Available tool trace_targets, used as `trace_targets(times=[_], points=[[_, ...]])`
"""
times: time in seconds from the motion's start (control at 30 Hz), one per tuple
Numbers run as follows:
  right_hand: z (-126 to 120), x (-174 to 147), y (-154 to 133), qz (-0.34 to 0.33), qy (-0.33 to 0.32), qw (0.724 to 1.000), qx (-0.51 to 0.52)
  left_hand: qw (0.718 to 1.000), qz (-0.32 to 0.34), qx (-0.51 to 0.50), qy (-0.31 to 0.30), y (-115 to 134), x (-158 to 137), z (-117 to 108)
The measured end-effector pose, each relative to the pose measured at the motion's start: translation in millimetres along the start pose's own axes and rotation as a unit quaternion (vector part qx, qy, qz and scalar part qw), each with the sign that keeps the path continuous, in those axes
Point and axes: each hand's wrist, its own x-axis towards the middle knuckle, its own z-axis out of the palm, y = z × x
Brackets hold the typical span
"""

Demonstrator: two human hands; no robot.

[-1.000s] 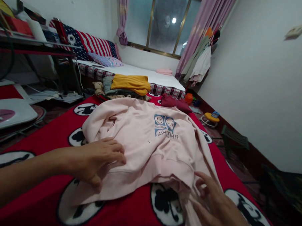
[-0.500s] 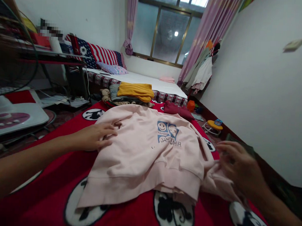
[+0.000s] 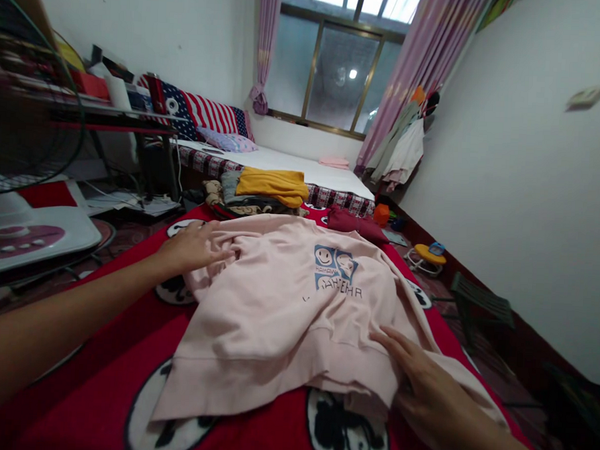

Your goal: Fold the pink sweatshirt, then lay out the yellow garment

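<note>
A pale pink sweatshirt (image 3: pixel 271 303) with a blue smiley-face print lies front up and wrinkled on a red blanket (image 3: pixel 105 369) patterned with white-and-black round figures. My left hand (image 3: pixel 192 247) touches the bunched sleeve on the left, its thumb and forefinger apart. Near the lower right of the sweatshirt, my right hand (image 3: pixel 422 376) rests with its fingers stretched out over the fabric by the hem. The sleeve on that side runs out past my wrist, partly hidden beneath my hand and forearm.
Beyond the sweatshirt lie a stack of folded clothes with a yellow garment (image 3: pixel 272 186) on top and a dark red garment (image 3: pixel 354 224). A fan base (image 3: pixel 36 220) stands at left, beside a cluttered desk. At right are a yellow stool (image 3: pixel 429 254) and a dark green chair (image 3: pixel 483 306).
My right hand has moved left and down from the outer sleeve onto the sweatshirt's lower right side, and that sleeve now lies straighter. My left hand has shifted slightly left and up the sleeve.
</note>
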Motion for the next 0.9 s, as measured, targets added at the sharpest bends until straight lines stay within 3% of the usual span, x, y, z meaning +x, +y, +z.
trace_targets(times=[0.1, 0.17, 0.3, 0.4, 0.47, 0.53, 0.57, 0.63, 0.67, 0.73, 0.8, 0.9], points=[[-3, 1, -5, 0.015, -0.031, 0.999, 0.027, 0.993, -0.101, 0.004, -0.068, -4, 13, 12], [-11, 3, -10, 0.033, -0.058, 0.996, 0.063, 0.986, -0.12, -0.008, -0.117, 4, 19, 19], [-24, 19, -13, 0.077, -0.034, 0.975, 0.204, 0.973, -0.108, -0.116, -0.168, 61, 13, 23], [-22, 45, -16, 0.088, 0.034, 0.937, 0.336, 0.938, 0.037, -0.292, -0.182, 133, -13, 26], [-17, 63, -22, 0.104, 0.084, 0.914, 0.383, 0.918, 0.168, -0.299, -0.199, 182, -40, 33], [-9, 77, -32, 0.125, 0.143, 0.904, 0.382, 0.87, 0.346, -0.252, -0.244, 224, -68, 45], [-5, 81, -38, 0.132, 0.17, 0.904, 0.37, 0.832, 0.436, -0.228, -0.255, 239, -80, 50], [1, 83, -45, 0.135, 0.202, 0.906, 0.346, 0.763, 0.55, -0.178, -0.291, 260, -95, 56], [4, 81, -47, 0.132, 0.2, 0.907, 0.345, 0.736, 0.579, -0.165, -0.308, 265, -97, 55], [6, 72, -43, 0.131, 0.184, 0.901, 0.37, 0.712, 0.585, -0.193, -0.336, 267, -89, 46], [6, 56, -30, 0.149, 0.191, 0.881, 0.406, 0.734, 0.533, -0.274, -0.319, 261, -63, 33], [11, 28, 0, 0.183, 0.225, 0.845, 0.449, 0.836, 0.379, -0.356, -0.177, 243, -4, 31]])
